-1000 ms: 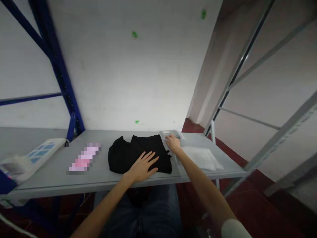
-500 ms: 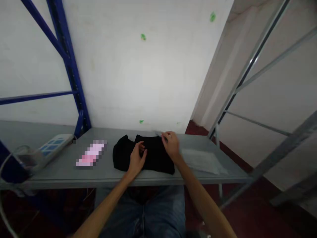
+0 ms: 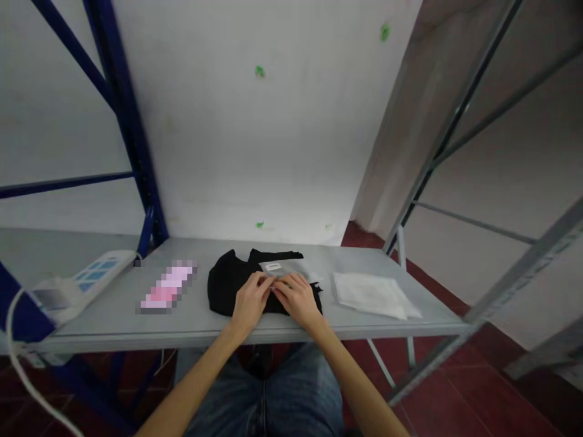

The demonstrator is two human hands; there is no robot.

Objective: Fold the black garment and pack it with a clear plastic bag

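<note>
A folded black cloth item (image 3: 223, 282) lies on the grey shelf table in front of me. Over its right half rests a clear plastic bag (image 3: 303, 267) bearing a small white label (image 3: 273, 266). My left hand (image 3: 249, 298) and my right hand (image 3: 297, 298) meet at the bag's near edge, fingertips pinched on it almost touching each other. Both palms are above the black cloth. The exact grip of the fingertips is partly hidden.
To the right lies a stack of white translucent bags (image 3: 371, 294). On the left are a pixelated pink item (image 3: 168, 285) and a white power strip (image 3: 102, 270) with a cable. A blue rack post (image 3: 132, 133) and a grey metal frame (image 3: 423, 182) flank the grey table (image 3: 204, 337).
My right hand has come down and left with the clear bag, which now lies over the cloth. My left hand has closed on the bag's near edge beside it.
</note>
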